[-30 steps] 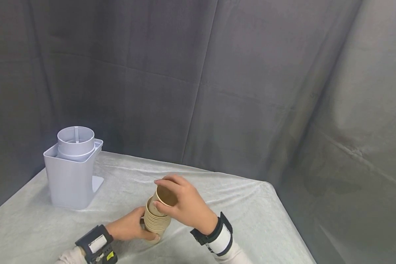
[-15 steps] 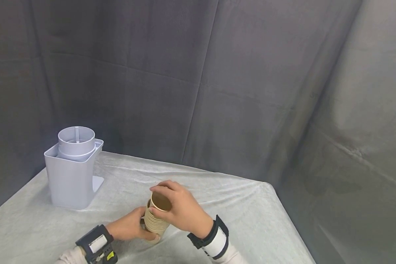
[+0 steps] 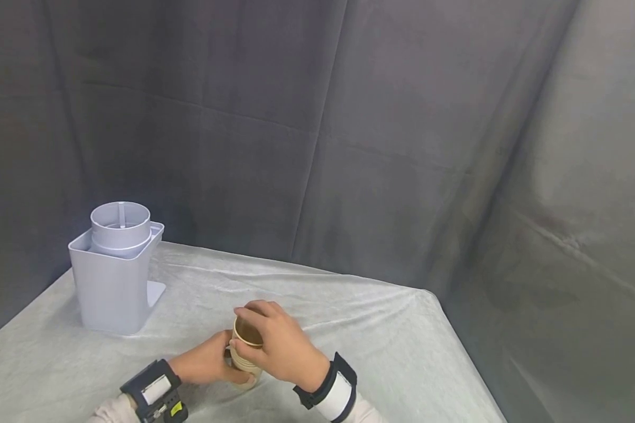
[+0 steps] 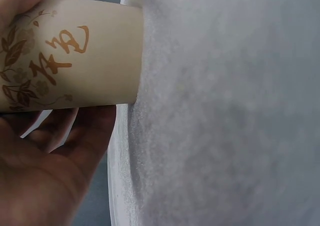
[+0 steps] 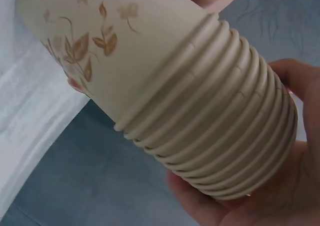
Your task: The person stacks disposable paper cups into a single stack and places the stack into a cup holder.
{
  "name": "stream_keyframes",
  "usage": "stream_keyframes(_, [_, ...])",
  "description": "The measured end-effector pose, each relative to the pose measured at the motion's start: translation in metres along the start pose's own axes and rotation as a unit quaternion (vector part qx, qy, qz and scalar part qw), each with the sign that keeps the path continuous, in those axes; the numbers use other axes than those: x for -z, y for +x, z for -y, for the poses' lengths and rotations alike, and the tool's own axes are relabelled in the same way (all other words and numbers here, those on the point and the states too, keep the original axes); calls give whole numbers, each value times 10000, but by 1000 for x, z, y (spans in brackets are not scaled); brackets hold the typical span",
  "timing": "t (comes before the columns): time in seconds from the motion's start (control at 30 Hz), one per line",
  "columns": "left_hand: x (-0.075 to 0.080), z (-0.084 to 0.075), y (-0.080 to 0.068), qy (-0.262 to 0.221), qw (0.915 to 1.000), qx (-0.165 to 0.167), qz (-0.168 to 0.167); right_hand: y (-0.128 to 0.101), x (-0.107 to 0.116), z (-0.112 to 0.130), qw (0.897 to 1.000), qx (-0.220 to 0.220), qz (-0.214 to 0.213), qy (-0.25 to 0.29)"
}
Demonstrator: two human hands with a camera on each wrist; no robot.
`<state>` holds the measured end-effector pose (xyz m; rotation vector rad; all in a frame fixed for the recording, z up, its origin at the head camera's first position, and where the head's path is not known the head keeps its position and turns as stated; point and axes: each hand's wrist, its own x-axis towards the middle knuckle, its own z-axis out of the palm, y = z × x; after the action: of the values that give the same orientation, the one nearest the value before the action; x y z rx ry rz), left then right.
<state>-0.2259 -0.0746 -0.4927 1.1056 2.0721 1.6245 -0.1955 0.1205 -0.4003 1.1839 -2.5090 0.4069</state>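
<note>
A stack of several beige paper cups stands on the white tablecloth near its front edge. My left hand grips the lower part of the stack from the left. My right hand holds the rim end of the stack from the right, fingers curled over the top cup. Leaf and script prints show on the bottom cup's wall.
A pale grey plastic cup dispenser with a round tube on top stands at the back left of the table. Dark grey curtains close off the back and right. The table's right edge drops off beside my right arm.
My right hand has pushed the top cup down into the stack; the cup that stood tilted above the stack now sits nested. The left hand has stayed in place.
</note>
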Motion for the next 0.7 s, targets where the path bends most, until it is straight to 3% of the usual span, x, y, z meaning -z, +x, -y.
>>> stream_keyframes(0.2, [-2,-1,-2,549,9983,36,-212,-5,-5,-2,9979,-216,34,607])
stream_keyframes(0.37, [-6,-6,-5,992,9923,75,-738,-14,-2,-11,9889,-808,-197,1234])
stream_keyframes(0.47, [-5,-15,-13,881,9872,-12,-1328,-19,-5,-14,9698,-1267,-786,1928])
stream_keyframes(0.53, [-7,-22,-15,800,9783,-65,-1912,-21,-11,-15,9510,-1560,-1221,2376])
stream_keyframes(0.63, [-15,-37,-8,462,9562,43,-2891,-22,-21,-14,9208,-1916,-1626,2982])
stream_keyframes(0.7, [-24,-46,0,335,9391,149,-3416,-23,-28,-13,9078,-2100,-1649,3236])
